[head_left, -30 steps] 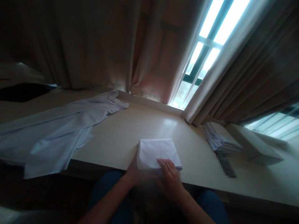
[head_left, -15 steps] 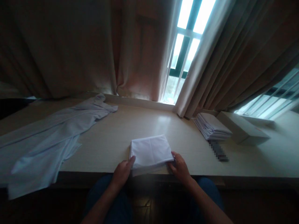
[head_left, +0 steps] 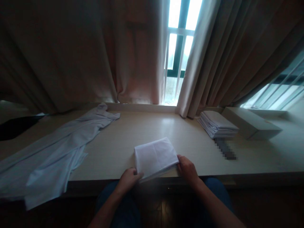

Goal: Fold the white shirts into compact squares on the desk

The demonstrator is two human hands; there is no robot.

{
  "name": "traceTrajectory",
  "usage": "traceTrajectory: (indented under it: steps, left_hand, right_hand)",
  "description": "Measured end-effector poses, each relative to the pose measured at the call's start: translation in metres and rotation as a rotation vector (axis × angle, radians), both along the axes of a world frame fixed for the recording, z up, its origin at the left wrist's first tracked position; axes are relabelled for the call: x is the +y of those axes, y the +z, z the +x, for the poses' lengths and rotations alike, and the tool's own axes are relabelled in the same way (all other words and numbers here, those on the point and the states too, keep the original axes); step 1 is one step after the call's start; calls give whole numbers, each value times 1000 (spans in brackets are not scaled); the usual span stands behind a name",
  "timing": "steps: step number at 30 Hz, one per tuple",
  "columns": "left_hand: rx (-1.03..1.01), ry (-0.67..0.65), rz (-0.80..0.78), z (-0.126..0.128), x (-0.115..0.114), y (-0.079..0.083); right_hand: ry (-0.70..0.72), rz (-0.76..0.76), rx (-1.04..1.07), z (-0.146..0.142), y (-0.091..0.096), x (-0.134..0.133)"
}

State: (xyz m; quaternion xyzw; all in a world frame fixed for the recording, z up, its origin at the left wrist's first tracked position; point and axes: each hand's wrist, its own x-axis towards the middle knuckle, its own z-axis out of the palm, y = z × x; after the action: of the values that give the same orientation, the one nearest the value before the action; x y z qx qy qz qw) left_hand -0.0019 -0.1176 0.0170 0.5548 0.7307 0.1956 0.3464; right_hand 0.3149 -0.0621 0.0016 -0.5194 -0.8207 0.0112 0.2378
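A white cloth (head_left: 155,156), folded into a flat rectangle, lies at the front edge of the pale table (head_left: 114,158). My left hand (head_left: 130,181) grips its near left corner, thumb on top and the other fingers hidden from view. My right hand (head_left: 187,167) is closed on the right edge near the front corner, pinching the layers. A thin loose layer shows beneath the cloth's near edge.
Unfolded white cloths (head_left: 59,155) spread across the left, hanging over the front edge. At the right are a stack of folded white cloths (head_left: 217,123), a box (head_left: 253,125) and a blurred dark object (head_left: 225,148). Curtains (head_left: 140,63) hang behind.
My left hand has shifted from the cloth's left side to its near left corner. The cloth has turned slightly, its left end nearer me. The whole view has tilted a little.
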Motion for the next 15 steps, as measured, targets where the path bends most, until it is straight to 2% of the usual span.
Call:
traceTrajectory:
  steps: [4, 7, 11, 15]
  left_hand:
    - [69, 48, -7, 13, 2, 9]
    - [121, 51, -39, 21, 12, 11]
    - [151, 37, -54, 29, 32, 11]
    - [184, 23, -42, 32, 43, 12]
  right_hand:
    - [17, 38, -68, 13, -8, -3]
    - [-7, 68, -148, 22, -15, -6]
    - [-91, 83, -229, 30, -18, -10]
    - [-182, 41, -175, 33, -17, -14]
